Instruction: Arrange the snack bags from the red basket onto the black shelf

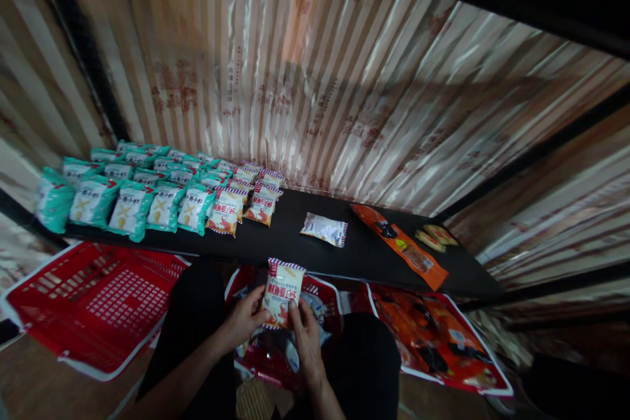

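Observation:
Both hands hold one white and red snack packet [282,291] upright above a red basket [322,293] between my knees. My left hand [245,319] grips the packet's left edge with curled fingers. My right hand [304,329] pinches its lower right edge. On the black shelf [295,243] in front stand rows of teal snack packets [128,209] at the left, and several red and white packets [226,210] beside them. A single white packet [324,229] lies flat mid-shelf.
A long orange packet [399,244] and two small yellowish packets [433,237] lie on the shelf's right part. An empty red basket [93,302] sits on the floor at left. A red basket with orange packets [433,335] sits at right. Striped curtain behind.

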Demonstrator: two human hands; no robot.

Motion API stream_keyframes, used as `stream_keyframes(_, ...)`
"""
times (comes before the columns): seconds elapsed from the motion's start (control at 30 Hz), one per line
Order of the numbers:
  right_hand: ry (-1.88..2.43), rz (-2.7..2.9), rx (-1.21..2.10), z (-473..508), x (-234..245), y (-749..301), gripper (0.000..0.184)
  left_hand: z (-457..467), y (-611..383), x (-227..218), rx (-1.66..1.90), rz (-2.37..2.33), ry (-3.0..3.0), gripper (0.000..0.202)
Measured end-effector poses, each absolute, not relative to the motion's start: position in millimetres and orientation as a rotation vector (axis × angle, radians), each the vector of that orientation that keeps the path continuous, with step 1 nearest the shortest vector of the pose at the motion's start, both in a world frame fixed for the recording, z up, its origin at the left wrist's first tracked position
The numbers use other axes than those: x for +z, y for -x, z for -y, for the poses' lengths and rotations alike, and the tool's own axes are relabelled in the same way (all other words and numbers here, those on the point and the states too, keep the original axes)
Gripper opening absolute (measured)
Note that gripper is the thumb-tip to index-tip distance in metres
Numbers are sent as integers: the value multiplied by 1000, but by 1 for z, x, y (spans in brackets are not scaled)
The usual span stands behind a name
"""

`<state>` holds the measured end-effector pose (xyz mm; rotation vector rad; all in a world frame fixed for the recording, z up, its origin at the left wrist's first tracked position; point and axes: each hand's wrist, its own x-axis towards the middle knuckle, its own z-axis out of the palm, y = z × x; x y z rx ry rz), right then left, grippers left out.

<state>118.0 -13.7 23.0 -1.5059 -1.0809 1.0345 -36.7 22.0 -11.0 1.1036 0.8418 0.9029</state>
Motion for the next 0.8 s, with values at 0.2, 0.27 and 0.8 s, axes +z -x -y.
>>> stream_keyframes(0.2, 1434, 1140, 1096, 0, 29, -113, 38, -37, 49, -1, 912, -868, -1188, 57)
stream_keyframes(0.27, 1419, 1164, 1116, -5, 32, -110, 37, -42, 52, 2, 924, -899, -1218, 57)
stream_keyframes(0.8, 1421, 1302, 1018, -52, 48, -91, 36, -69, 68, 30, 1092, -1383, -1558, 42)
